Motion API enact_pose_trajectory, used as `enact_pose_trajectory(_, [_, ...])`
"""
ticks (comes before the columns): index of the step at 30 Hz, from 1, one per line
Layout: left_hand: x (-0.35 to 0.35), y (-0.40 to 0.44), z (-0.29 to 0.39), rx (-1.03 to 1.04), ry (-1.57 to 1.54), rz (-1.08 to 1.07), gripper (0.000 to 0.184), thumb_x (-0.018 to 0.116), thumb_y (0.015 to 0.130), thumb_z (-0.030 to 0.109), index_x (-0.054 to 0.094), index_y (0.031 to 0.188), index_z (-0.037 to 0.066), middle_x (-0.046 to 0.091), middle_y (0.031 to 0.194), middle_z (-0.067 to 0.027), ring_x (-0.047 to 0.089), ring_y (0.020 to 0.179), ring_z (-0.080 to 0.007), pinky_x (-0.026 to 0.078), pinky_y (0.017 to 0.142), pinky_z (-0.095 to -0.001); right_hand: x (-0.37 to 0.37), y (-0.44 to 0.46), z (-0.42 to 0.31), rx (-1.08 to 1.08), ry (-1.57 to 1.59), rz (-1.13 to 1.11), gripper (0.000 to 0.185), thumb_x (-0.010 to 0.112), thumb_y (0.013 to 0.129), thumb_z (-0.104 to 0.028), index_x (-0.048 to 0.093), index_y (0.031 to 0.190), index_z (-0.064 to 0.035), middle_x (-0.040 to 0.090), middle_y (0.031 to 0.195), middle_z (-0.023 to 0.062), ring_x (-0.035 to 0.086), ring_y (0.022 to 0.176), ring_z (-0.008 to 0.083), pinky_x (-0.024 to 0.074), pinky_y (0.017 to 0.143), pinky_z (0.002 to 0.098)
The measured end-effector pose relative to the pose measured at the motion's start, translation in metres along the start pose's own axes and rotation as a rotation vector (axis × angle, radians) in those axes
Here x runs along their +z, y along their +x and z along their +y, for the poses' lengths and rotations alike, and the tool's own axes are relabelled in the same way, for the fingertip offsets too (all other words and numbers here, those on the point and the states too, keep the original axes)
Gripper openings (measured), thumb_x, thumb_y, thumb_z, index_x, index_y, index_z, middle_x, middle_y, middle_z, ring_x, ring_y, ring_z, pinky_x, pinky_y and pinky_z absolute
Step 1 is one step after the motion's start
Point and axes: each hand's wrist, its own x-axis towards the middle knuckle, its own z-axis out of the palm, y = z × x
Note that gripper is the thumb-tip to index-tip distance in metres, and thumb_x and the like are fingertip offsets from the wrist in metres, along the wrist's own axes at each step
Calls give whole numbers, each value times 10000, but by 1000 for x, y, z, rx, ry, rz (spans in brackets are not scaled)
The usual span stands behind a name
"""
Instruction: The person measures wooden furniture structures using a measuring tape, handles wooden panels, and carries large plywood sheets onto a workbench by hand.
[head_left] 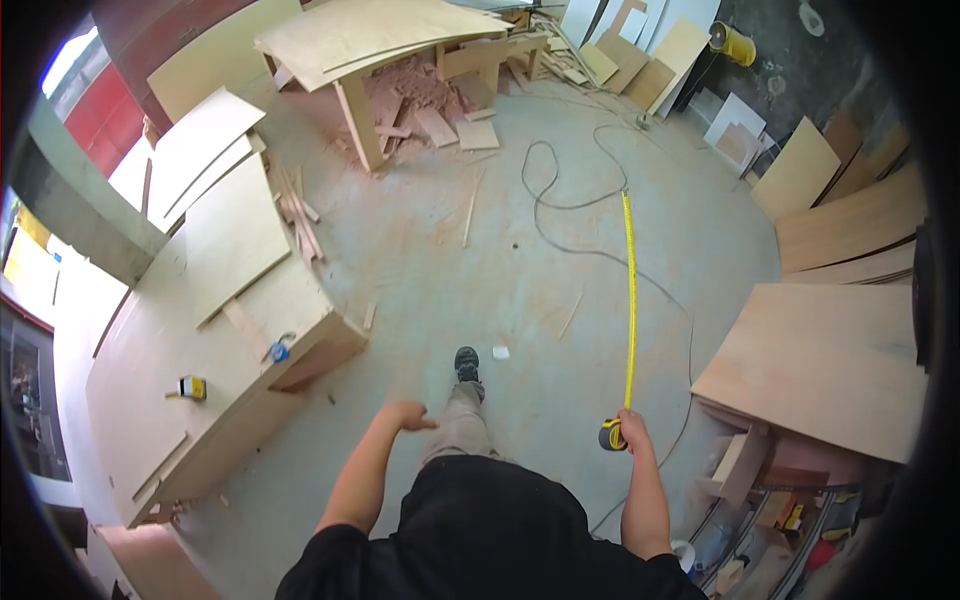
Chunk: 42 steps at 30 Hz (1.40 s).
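My right hand (632, 430) grips a black and yellow tape measure (611, 434) at the lower right of centre. Its yellow blade (631, 300) is pulled out a long way and stretches forward over the floor, its far end beside a grey cable (580, 251). In front of my body on the other side, my left hand (408, 415) hangs in the air, blurred, touching no object that I can make out; how its fingers are held is unclear.
On the left workbench (110, 400) lie a second tape measure (192, 388) and a blue object (279, 351). A table (380, 35) stands ahead over wood scraps (430, 95). Stacked boards (820, 360) are at the right, leaning panels (680, 65) at the back.
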Motion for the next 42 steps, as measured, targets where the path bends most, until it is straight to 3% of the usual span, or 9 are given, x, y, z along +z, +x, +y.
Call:
enact_pose_trajectory(6, [-95, 75, -47, -212, -298, 173, 651, 599, 823, 500, 492, 1303, 75, 534, 1267, -207, 507, 1177, -355, 422, 975, -446, 29, 72, -25, 264, 121, -198, 442, 380, 983, -434, 581, 862, -60, 581, 706, 58, 560, 605, 163, 465, 548, 327])
enact_pose_trajectory(12, [-330, 171, -3, 169, -254, 500, 570, 577, 857, 446, 515, 1264, 53, 562, 1214, -212, 533, 1117, -370, 436, 945, -438, 46, 121, -80, 597, -75, -168, 397, 452, 965, -341, 596, 918, 26, 602, 784, 84, 554, 640, 178, 440, 601, 356])
enact_pose_trajectory(18, [-522, 226, 54, 442, -253, 605, 535, 548, 877, 448, 519, 1260, 75, 566, 1191, -216, 544, 1089, -376, 439, 927, -433, 59, 207, -183, 552, -43, -28, 379, 448, 957, -289, 587, 944, 64, 599, 757, 109, 581, 619, 202, 447, 551, 360])
enact_pose_trajectory(24, [-571, 352, 49, 360, -245, 302, 585, 529, 876, 497, 500, 1280, 74, 562, 1196, -228, 540, 1100, -374, 432, 932, -438, 55, 383, -319, 282, 43, 11, 376, 405, 968, -282, 602, 916, 34, 591, 714, 103, 567, 588, 203, 442, 531, 359])
enact_pose_trajectory(28, [-616, 394, 56, 347, -256, 237, 597, 532, 878, 489, 485, 1293, 62, 568, 1191, -239, 540, 1116, -371, 427, 940, -441, 44, 509, -457, 97, 102, -6, 351, 402, 955, -263, 613, 895, 12, 611, 748, 104, 586, 610, 203, 471, 560, 351])
enact_pose_trajectory(30, [-666, 400, 61, 323, -411, 311, 585, 539, 878, 471, 494, 1278, 47, 589, 1160, -237, 555, 1091, -380, 430, 936, -434, 49, 579, -539, 138, 323, -97, 328, 418, 940, -259, 615, 899, 0, 612, 756, 97, 591, 610, 202, 491, 567, 344])
enact_pose_trajectory(34, [-739, 438, 50, 315, -647, 559, 579, 553, 877, 466, 507, 1255, 30, 621, 1099, -232, 591, 1033, -370, 454, 896, -413, 63, 671, -727, -127, 473, -311, 323, 421, 971, -313, 586, 864, -57, 586, 747, 68, 591, 678, 174, 481, 614, 308])
enact_pose_trajectory(38, [-831, 471, 46, 359, -988, 506, 630, 555, 879, 509, 447, 1325, 77, 582, 1185, -195, 563, 1107, -305, 473, 885, -385, 109, 649, -913, -355, 649, -562, 354, 400, 984, -383, 547, 915, -69, 558, 697, 66, 582, 615, 203, 519, 616, 366])
enact_pose_trajectory(42, [-925, 520, 30, 451, -1381, 394, 694, 547, 881, 529, 328, 1405, 130, 493, 1297, -143, 495, 1180, -265, 494, 850, -446, 176, 653, -1002, -470, 651, -745, 380, 349, 998, -402, 526, 955, -68, 563, 703, 79, 590, 632, 214, 527, 648, 387])
